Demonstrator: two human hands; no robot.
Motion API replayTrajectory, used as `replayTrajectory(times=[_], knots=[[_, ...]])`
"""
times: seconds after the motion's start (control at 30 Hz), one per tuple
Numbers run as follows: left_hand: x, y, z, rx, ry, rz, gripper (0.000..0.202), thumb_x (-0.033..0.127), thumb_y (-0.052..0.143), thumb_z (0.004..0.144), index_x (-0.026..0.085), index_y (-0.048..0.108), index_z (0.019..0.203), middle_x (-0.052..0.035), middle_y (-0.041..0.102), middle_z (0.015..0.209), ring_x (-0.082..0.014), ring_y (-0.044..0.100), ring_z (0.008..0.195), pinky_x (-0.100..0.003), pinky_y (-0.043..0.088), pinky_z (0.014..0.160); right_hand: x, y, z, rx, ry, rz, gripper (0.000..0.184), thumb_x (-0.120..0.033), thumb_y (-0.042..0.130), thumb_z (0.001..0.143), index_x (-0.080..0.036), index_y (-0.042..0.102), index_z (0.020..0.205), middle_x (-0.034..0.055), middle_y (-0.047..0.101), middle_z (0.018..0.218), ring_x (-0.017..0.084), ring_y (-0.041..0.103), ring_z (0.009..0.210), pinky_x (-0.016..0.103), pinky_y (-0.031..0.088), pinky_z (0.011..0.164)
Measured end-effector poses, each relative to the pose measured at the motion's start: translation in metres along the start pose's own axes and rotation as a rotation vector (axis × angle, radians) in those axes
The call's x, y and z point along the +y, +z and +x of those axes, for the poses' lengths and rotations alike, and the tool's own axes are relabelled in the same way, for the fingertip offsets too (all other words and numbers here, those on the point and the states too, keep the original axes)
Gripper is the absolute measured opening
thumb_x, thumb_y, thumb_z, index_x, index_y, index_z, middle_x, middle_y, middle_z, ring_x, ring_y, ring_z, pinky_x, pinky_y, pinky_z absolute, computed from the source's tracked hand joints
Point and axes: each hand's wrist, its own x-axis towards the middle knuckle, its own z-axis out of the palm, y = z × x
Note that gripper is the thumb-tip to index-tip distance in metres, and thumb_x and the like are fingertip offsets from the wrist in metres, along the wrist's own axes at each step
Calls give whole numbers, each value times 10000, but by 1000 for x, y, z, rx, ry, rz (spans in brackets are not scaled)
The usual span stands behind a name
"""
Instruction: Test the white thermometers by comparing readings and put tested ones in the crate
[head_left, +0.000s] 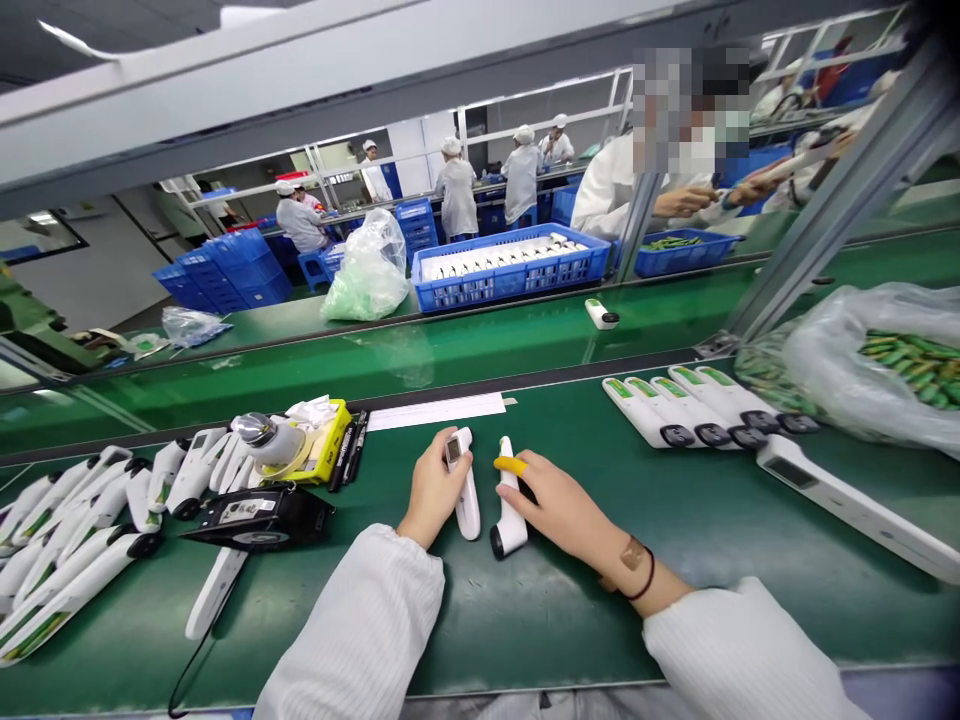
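Observation:
My left hand (436, 488) is closed around the upper part of a white infrared thermometer (468, 505), its small grey screen facing up. Beside it, my right hand (559, 500) has thumb and fingers on a second white thermometer (512, 525), whose black round end points toward me. A yellow finger cot (511, 466) covers one finger of the right hand. Both thermometers are at the green work surface, a small gap between them. To the right, several thermometers (645, 415) lie in a row with green strips showing, and another thermometer (855, 505) lies apart.
Many thermometers (82, 530) are heaped at left, near a black device (259, 515) with a cord. A yellow tray (330, 445) holds a metal-topped bottle (274, 440); markers (349, 455) lie alongside. A plastic bag (847, 390) stands right. Beyond the frame bar, a co-worker (611, 185) sits near a blue crate (510, 280).

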Motion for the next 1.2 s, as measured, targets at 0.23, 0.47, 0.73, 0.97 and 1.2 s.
replayTrajectory(times=[0.23,0.47,0.73,0.97,1.2], knots=[[0,37,0,-38,-62,-261,396,356,583,809,119,557,1126,-128,450,1131,-98,594,593,-294,576,535,-23,-3,4,-88,115,-267,347,-252,579,856,-109,571,1172,147,600,1034,293,558,978,370,505,771],[-12,44,-10,3,-56,-522,568,498,514,848,185,404,1310,-135,381,1291,-174,621,892,-357,623,716,-13,-11,23,-187,189,-219,312,-137,447,893,-96,567,1178,178,578,1081,245,606,835,322,503,647],[-25,46,5,37,-86,-635,597,563,515,837,193,411,1293,-123,430,1242,-187,594,924,-323,614,702,62,-67,143,-141,336,142,370,-211,409,954,-134,431,1315,95,606,1119,159,609,888,267,499,768],[-13,42,8,-52,-224,-565,620,609,445,850,219,396,1330,-122,452,1254,-199,597,914,-309,592,696,103,-54,241,112,566,-255,364,-317,521,934,-161,486,1261,109,501,1271,238,549,1067,454,468,899],[-5,51,10,14,-247,-576,575,595,441,850,204,474,1269,-130,513,1160,-195,593,836,-275,563,584,125,-48,274,209,526,-399,382,-368,351,986,-106,550,1181,175,511,1237,249,502,1104,369,421,878]])
